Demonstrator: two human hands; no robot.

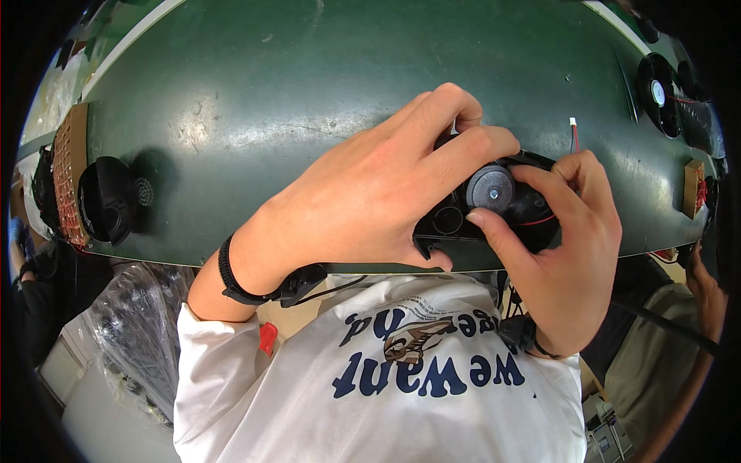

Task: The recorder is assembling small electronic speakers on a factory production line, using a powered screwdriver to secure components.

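Observation:
Near the front edge of the green table, my left hand (370,170) arches over a black plastic housing (463,245), its fingers and thumb closed around the far and near sides. A round speaker (492,190) with a grey magnet back lies within the housing. My right hand (570,224) pinches the speaker, thumb and forefinger at either side of the magnet. Red wire curves beside the magnet, and a white connector (573,122) on a lead sticks out past the far edge. My left hand hides part of the housing.
At the left edge stand a cardboard box (73,174) and a black round shell (108,201). Another speaker (658,94) lies far right, above a small cardboard box (692,189). A plastic bag (139,339) hangs below left. Another person's arm (704,285) shows at right.

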